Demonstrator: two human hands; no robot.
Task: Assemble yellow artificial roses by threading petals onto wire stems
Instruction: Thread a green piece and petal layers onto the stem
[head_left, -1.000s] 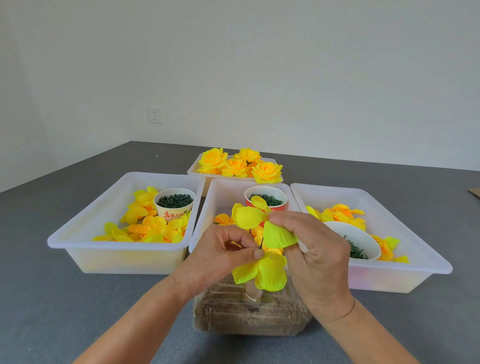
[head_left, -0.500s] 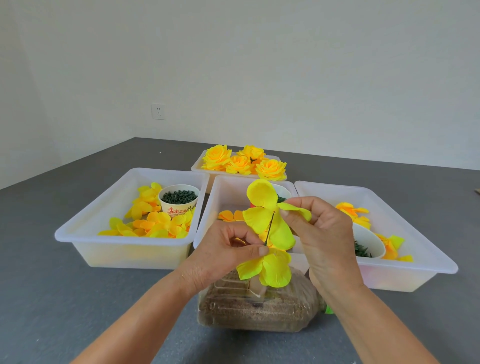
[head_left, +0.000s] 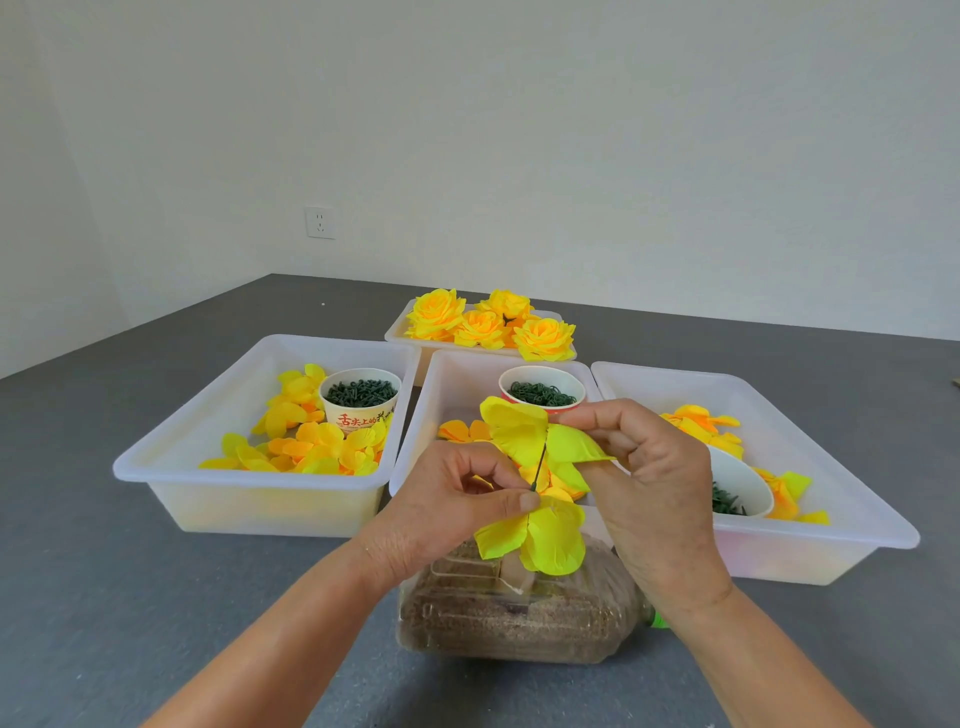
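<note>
Nearest the person, on the grey tabletop (head_left: 156, 597), lay a clear plastic bottle filled with brown grit (head_left: 514, 618), on its side. Just above it the left hand (head_left: 447, 514) pinched a thin dark-green wire stem (head_left: 540, 462) between thumb and curled forefinger, with a lower cluster of bright yellow fabric petals (head_left: 550, 535) hanging under the thumb. The right hand (head_left: 644, 467) had its fingers closed on an upper yellow fabric petal layer (head_left: 524, 431) sitting at the top of the wire, well short of the lower cluster.

The risk, as I judged it, lay in that gap. If the right hand dragged the layer down at an angle, the small centre hole could tear, or the thin wire could bend above the pinch. A looser pinch would let the lower cluster slip or turn, and the petals would stack unevenly. The floppy fabric could also fold under itself as it slid.

Beyond the hands stood three white plastic trays (head_left: 249, 483) holding loose yellow and orange petals (head_left: 311, 441) and paper cups of dark green rings (head_left: 361, 395); a careless elbow might tip a cup. Farthest back, a small tray carried finished yellow roses (head_left: 488, 325).
</note>
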